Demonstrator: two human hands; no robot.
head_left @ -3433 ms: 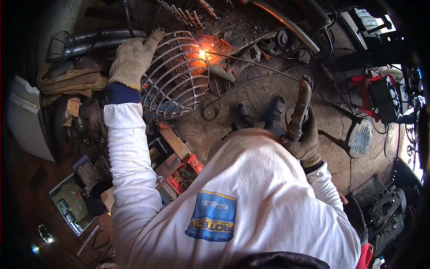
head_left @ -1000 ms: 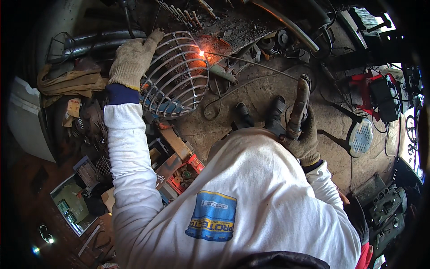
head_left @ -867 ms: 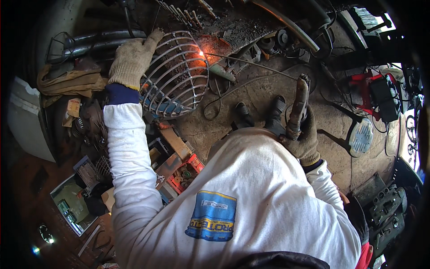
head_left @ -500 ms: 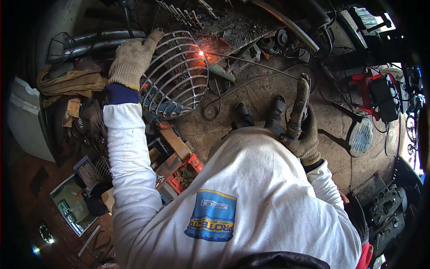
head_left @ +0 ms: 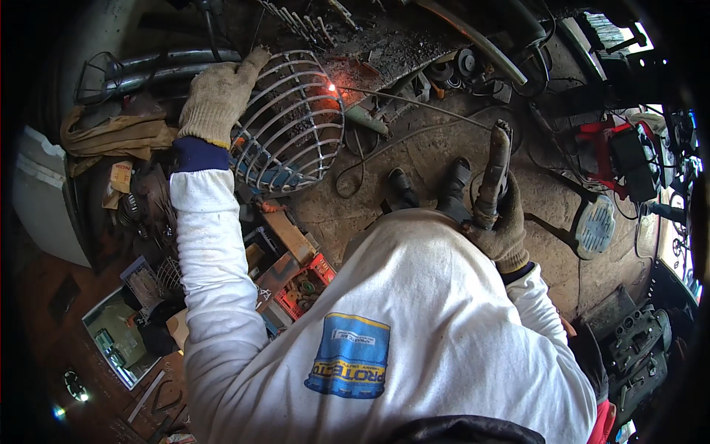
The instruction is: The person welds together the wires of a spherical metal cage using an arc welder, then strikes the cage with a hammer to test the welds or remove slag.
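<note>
Weld spot (head_left: 331, 88) on the cage (head_left: 296, 126) had shrunk: a broad yellow-orange flare 3.4 s ago, a small pinkish-red point now. Loose sparks around it had gone. Orange light on the desk (head_left: 414, 52) had dimmed to faint red, and the streak on the curved pipe (head_left: 481, 46) had faded as well. Spot sat slightly further left. Rod (head_left: 414, 101) and the top of the holder (head_left: 494, 177) had shifted slightly left too. Most of the dimming came after the 1.0 s picture.
</note>
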